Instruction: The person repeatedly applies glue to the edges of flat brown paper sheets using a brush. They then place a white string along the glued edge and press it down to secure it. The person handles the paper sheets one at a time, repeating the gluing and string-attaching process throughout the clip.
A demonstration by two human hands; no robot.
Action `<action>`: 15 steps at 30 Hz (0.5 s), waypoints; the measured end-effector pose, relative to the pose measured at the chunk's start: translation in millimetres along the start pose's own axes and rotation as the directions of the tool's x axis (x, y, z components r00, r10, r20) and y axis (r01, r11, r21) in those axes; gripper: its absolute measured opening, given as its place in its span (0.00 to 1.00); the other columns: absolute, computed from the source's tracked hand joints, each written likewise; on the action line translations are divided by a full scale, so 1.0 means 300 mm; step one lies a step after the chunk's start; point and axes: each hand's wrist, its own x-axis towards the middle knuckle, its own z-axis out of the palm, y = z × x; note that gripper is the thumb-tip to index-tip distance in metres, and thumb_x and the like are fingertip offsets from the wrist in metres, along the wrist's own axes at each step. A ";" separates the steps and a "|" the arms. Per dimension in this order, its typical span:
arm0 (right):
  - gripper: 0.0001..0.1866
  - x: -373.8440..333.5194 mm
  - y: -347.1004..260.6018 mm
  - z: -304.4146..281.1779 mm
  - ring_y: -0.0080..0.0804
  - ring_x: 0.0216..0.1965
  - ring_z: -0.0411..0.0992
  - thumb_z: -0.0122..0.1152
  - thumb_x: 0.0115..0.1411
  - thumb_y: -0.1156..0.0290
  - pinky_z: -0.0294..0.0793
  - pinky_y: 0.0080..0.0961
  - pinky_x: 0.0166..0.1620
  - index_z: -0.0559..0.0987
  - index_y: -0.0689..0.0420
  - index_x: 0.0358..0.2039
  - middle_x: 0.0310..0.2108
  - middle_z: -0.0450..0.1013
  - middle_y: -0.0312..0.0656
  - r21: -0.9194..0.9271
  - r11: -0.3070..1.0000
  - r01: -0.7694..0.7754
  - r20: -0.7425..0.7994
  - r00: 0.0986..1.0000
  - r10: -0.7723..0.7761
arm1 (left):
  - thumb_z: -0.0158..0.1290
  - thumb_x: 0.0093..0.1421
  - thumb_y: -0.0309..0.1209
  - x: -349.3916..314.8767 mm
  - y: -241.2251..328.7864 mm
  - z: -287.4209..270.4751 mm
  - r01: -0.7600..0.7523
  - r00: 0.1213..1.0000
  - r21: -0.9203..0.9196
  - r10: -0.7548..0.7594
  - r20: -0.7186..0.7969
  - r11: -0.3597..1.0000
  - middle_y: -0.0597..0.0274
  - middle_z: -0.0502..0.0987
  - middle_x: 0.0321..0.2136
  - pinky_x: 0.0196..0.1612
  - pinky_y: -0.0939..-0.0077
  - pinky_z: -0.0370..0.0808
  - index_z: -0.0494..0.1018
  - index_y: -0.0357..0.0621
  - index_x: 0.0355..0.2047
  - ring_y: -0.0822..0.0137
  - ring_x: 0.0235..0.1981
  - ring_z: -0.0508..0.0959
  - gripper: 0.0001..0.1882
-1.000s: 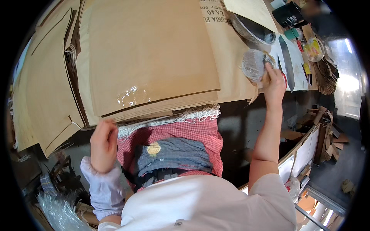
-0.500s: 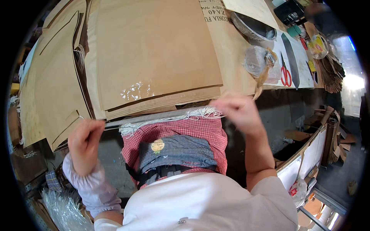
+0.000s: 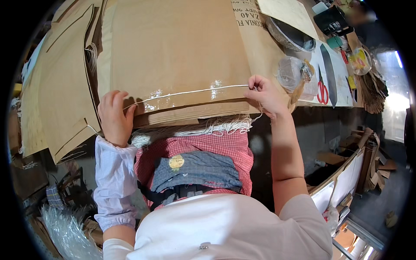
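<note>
A white string (image 3: 186, 92) stretches across the near part of a stack of brown kraft paper sheets (image 3: 177, 47), over shiny wet-looking patches. My right hand (image 3: 268, 97) pinches its right end between thumb and fingers, and a loose tail hangs below. At the other end, my left hand (image 3: 113, 119) rests at the stack's left edge, its thumb apart from its fingers. The string runs into that gap; its very end is hidden. Across my lap, over a red checked cloth (image 3: 203, 145), lies a bundle of white strings (image 3: 216, 126).
Folded brown paper sheets (image 3: 65, 82) with string loops lie at left. At right are a plastic bag (image 3: 289, 73), red-handled scissors (image 3: 322, 92), a long dark blade (image 3: 329, 73), a dark basin (image 3: 290, 37) and a black container (image 3: 331, 21). A cardboard box (image 3: 342, 173) stands lower right.
Both hands have moved up and forward from above my lap, carrying the string onto the paper stack. My left hand's fingers have opened out; my right hand keeps its pinch.
</note>
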 end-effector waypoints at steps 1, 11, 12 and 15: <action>0.11 -0.009 -0.012 0.003 0.17 0.21 0.63 0.63 0.47 0.80 0.63 0.15 0.23 0.69 0.54 0.24 0.18 0.60 0.26 0.013 1.000 -0.014 0.032 0.999 0.014 | 0.57 0.47 0.22 -0.014 -0.017 0.006 -0.031 0.998 -0.042 0.034 0.058 0.999 0.58 0.73 0.34 0.38 0.68 0.69 0.72 0.41 0.31 0.55 0.36 0.73 0.09; 0.19 0.003 0.071 0.073 0.18 0.27 0.63 0.69 0.41 0.79 0.65 0.18 0.30 0.68 0.57 0.31 0.27 0.64 0.31 -0.553 0.762 0.338 -0.234 0.814 -0.531 | 0.45 0.50 0.12 -0.058 -0.055 0.006 0.079 0.918 -0.488 0.127 0.375 0.869 0.52 0.72 0.40 0.46 0.69 0.69 0.72 0.36 0.43 0.53 0.42 0.72 0.19; 0.19 -0.025 0.036 0.057 0.18 0.27 0.63 0.69 0.42 0.79 0.65 0.17 0.30 0.68 0.57 0.31 0.27 0.64 0.31 -0.386 0.901 0.196 -0.256 0.916 -0.309 | 0.45 0.51 0.13 -0.050 -0.054 0.015 0.076 0.918 -0.501 0.136 0.373 0.862 0.52 0.72 0.40 0.45 0.69 0.69 0.73 0.36 0.43 0.53 0.41 0.72 0.18; 0.14 -0.038 0.002 0.013 0.17 0.19 0.61 0.63 0.47 0.83 0.57 0.12 0.21 0.66 0.55 0.27 0.22 0.62 0.29 -0.172 0.985 0.023 -0.080 0.996 -0.037 | 0.45 0.52 0.13 -0.062 -0.072 0.021 0.130 0.919 -0.531 0.099 0.381 0.838 0.52 0.72 0.39 0.45 0.69 0.69 0.73 0.36 0.42 0.53 0.41 0.72 0.17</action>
